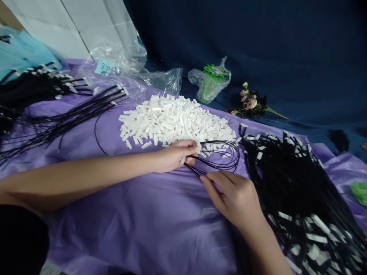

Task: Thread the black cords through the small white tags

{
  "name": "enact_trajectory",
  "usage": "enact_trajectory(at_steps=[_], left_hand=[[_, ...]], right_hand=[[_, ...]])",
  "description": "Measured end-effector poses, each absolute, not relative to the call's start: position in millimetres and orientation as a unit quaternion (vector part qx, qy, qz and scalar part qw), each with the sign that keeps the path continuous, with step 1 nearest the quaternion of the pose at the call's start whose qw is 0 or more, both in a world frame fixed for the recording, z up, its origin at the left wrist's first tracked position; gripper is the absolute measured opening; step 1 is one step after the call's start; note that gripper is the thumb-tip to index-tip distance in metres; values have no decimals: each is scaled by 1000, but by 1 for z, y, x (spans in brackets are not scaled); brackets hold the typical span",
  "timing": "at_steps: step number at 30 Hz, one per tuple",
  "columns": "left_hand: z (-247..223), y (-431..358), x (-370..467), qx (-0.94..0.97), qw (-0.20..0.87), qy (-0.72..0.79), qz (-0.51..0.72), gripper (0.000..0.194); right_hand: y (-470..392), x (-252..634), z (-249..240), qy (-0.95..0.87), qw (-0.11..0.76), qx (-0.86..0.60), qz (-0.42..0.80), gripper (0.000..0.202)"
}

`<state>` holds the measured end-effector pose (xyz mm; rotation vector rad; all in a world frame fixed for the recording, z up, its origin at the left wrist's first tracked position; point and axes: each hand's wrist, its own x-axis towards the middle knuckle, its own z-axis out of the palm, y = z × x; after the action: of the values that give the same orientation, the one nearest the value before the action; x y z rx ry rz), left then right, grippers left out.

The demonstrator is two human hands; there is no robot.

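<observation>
My left hand [179,156] is closed around one end of a looped black wire harness [220,144], in front of a heap of small white plastic connectors [174,118]. A white connector [182,160] pokes out below its fingers, with thin black wires running from it. To the right, my right hand [232,191] pinches those same wires between thumb and fingers. The wires bend in a loop above the right hand, back toward the left one. Exactly what sits under the left fingertips is hidden.
Bundles of black wires with white ends lie at right [286,179] and left [57,118] on the purple cloth [137,221]. Behind the heap are a clear plastic bag [129,76], a bagged green container [212,82] and artificial flowers [250,102].
</observation>
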<state>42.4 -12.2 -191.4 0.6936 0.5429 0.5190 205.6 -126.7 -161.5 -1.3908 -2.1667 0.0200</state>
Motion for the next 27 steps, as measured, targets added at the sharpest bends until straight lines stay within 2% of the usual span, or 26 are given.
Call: enact_trajectory(at_steps=[10, 27], left_hand=[[-189, -10, 41, 321, 885, 234, 241, 22], [-188, -12, 42, 338, 880, 217, 251, 18]], right_hand=[[-120, 206, -174, -763, 316, -543, 151, 10], [-117, 188, -169, -696, 368, -565, 247, 10]])
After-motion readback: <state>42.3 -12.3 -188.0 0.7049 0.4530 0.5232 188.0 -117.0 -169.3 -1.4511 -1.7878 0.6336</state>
